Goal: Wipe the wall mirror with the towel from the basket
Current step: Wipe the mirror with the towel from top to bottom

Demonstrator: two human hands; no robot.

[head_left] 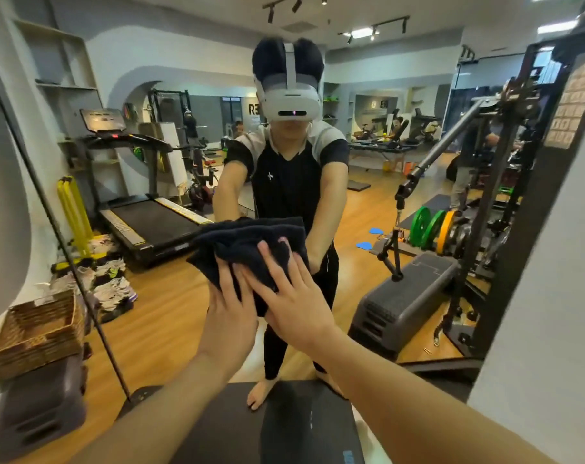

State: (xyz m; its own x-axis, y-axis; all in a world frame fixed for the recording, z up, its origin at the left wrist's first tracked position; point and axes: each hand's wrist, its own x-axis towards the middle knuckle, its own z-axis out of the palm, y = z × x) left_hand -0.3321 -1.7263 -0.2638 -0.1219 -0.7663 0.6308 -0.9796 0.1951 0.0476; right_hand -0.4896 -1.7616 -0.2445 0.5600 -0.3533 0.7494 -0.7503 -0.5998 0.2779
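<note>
Fingers point(232, 279) of the left hand point(229, 316) are spread narrow and laid flat on the lower edge of the dark towel point(247, 244); fingers of the right hand point(293, 303) are splayed wide and pressed flat on the towel's right part. No grasp is closed around the cloth; it is pinned under both palms against the wall mirror point(334, 212). The towel is bunched, extending up and left from the fingertips. Whether any fingertip touches bare glass cannot be told. Well left of and below the fingers, a woven basket point(38, 333) is seen atop a dark step block point(36, 406). Behind the towel, the person's reflection is visible in the glass.
</note>
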